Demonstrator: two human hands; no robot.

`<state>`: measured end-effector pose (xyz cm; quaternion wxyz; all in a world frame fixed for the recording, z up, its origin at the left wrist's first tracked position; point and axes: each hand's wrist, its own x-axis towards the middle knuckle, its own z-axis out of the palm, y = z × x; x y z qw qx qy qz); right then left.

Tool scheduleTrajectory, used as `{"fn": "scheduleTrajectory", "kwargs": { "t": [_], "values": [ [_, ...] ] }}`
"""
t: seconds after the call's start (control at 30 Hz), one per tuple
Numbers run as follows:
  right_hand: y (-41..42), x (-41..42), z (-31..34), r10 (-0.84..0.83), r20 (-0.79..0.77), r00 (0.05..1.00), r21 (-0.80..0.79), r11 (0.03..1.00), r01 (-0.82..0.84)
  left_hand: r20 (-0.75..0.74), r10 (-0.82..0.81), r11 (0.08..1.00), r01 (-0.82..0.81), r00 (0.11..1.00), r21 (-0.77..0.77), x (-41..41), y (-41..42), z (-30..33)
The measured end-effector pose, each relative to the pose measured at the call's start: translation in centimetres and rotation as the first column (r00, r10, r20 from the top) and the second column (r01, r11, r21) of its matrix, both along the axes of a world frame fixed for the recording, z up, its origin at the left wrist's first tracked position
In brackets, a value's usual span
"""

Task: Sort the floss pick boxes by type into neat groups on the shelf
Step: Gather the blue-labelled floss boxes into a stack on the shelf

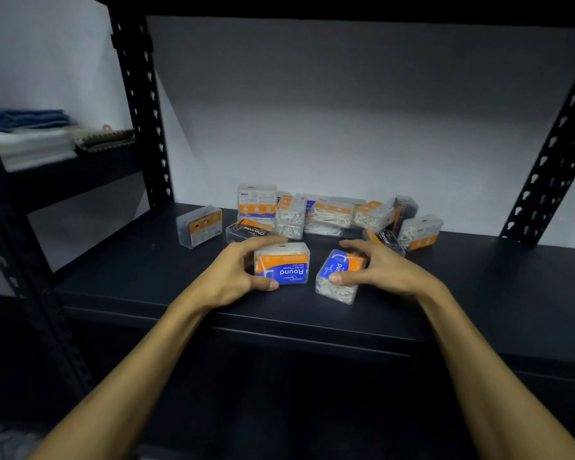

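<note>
Head view: left hand (243, 272) curls thumb and fingers round a clear plastic blue-and-orange "Round" floss box (282, 264), and right hand (372, 267) grips a matching tilted box (337, 277), probably to pair them at the dark metal shelf (478, 287) front, apart from the unsorted heap of mixed boxes (329, 215) behind.

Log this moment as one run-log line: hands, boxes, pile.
left hand: grips Round box | right hand: grips second Round box | shelf: mixed pile behind, unsorted
</note>
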<state>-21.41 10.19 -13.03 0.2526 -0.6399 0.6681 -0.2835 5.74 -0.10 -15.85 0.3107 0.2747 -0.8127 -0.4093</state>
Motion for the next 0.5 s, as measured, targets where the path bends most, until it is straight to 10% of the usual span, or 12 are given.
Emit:
{"fn": "scheduleTrajectory", "kwargs": {
  "t": [0.3, 0.5],
  "values": [
    [0.00, 0.03, 0.00, -0.023, 0.130, 0.991, -0.124, 0.991, 0.040, -0.057, 0.144, 0.984, -0.149, 0.988, -0.096, 0.13, 0.15, -0.05],
    [0.68, -0.17, -0.40, 0.045, 0.267, 0.963, -0.224, 0.974, 0.017, -0.363, 0.164, 0.986, -0.155, 0.917, 0.054, 0.37, 0.39, 0.26]
  ]
}}
